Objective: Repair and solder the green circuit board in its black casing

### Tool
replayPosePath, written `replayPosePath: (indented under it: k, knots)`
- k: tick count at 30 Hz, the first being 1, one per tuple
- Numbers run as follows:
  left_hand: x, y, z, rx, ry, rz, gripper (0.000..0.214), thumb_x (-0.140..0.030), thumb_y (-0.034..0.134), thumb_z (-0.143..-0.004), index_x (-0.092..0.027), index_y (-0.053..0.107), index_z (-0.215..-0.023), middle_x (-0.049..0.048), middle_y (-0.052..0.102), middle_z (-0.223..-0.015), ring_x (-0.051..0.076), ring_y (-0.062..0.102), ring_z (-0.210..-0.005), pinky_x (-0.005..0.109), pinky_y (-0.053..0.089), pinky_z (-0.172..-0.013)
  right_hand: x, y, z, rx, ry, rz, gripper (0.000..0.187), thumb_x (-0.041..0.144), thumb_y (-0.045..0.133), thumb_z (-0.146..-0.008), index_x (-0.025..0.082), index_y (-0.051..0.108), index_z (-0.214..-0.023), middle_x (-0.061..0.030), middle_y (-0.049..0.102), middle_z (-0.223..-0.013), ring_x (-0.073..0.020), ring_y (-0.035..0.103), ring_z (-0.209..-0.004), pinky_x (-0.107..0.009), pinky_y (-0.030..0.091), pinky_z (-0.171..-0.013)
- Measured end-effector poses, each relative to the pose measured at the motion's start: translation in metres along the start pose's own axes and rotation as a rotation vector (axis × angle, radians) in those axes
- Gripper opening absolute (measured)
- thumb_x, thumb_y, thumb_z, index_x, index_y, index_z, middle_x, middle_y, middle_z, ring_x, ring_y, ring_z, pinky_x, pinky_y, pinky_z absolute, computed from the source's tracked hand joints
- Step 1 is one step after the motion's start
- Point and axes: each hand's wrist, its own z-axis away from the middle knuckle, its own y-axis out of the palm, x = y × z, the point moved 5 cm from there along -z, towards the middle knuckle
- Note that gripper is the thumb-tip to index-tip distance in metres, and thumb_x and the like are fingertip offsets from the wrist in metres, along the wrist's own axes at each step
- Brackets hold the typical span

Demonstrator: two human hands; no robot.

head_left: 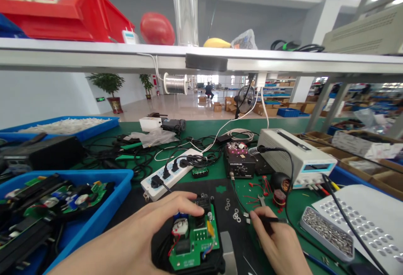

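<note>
My left hand (157, 220) is curled round a green circuit board (192, 256) set in a black housing, its thumb and fingers on either edge. Black relays, a white round part with red wires and a yellow capacitor stand on the board. To the right, my right hand (277, 237) grips a slim black tool (274, 219), perhaps tweezers; its tip is hard to make out. Close to those fingertips lie small pale square pieces (247, 218) on the mat. Loose metal washers (236, 215) and a small open-end wrench (262, 200) rest nearby.
A blue bin (116, 178) of circuit assemblies stands at left, a white power strip (173, 174) ahead. A soldering station (241, 166), a bench power supply (299, 161) and a tray of small metal parts (327, 233) are to the right. A shelf (132, 58) spans overhead.
</note>
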Motion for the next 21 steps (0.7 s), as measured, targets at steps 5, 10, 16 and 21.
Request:
replayPosePath:
  k: [5, 10, 16, 21]
  knots:
    - [0.0, -0.001, 0.0, -0.024, 0.01, -0.012, 0.082, -0.031, 0.1, -0.064, -0.04, 0.065, -0.138, -0.001, 0.054, -0.16, 0.03, 0.057, -0.144, 0.037, 0.052, -0.118, -0.011, 0.0, 0.001, 0.022, 0.105, -0.039, 0.045, 0.064, 0.047, -0.107, 0.025, 0.068, -0.099, 0.0036, 0.064, -0.06, -0.019, 0.063, -0.051, -0.028, 0.045, -0.051]
    - [0.005, -0.001, 0.001, -0.032, -0.009, -0.032, 0.087, -0.029, 0.102, -0.059, -0.04, 0.066, -0.138, -0.001, 0.056, -0.158, 0.031, 0.059, -0.142, 0.036, 0.053, -0.117, -0.017, 0.0, 0.001, 0.065, 0.174, -0.083, 0.049, 0.069, 0.046, -0.105, 0.026, 0.068, -0.101, 0.0037, 0.066, -0.062, -0.0197, 0.069, -0.057, -0.027, 0.049, -0.058]
    - [0.01, 0.001, 0.004, -0.014, -0.027, -0.031, 0.087, -0.032, 0.101, -0.062, -0.042, 0.063, -0.14, -0.0034, 0.055, -0.158, 0.03, 0.058, -0.143, 0.035, 0.054, -0.117, -0.012, -0.006, -0.001, 0.049, 0.194, -0.08, 0.055, 0.075, 0.047, -0.101, 0.025, 0.069, -0.097, 0.0022, 0.063, -0.06, -0.0217, 0.066, -0.055, -0.03, 0.046, -0.057]
    - [0.01, 0.0, 0.003, -0.034, -0.014, -0.024, 0.087, -0.039, 0.103, -0.06, -0.04, 0.066, -0.139, -0.0005, 0.055, -0.159, 0.034, 0.059, -0.142, 0.037, 0.056, -0.115, -0.012, -0.006, -0.002, 0.065, 0.196, -0.076, 0.053, 0.073, 0.047, -0.101, 0.025, 0.067, -0.094, 0.003, 0.061, -0.056, -0.0208, 0.063, -0.049, -0.03, 0.043, -0.052]
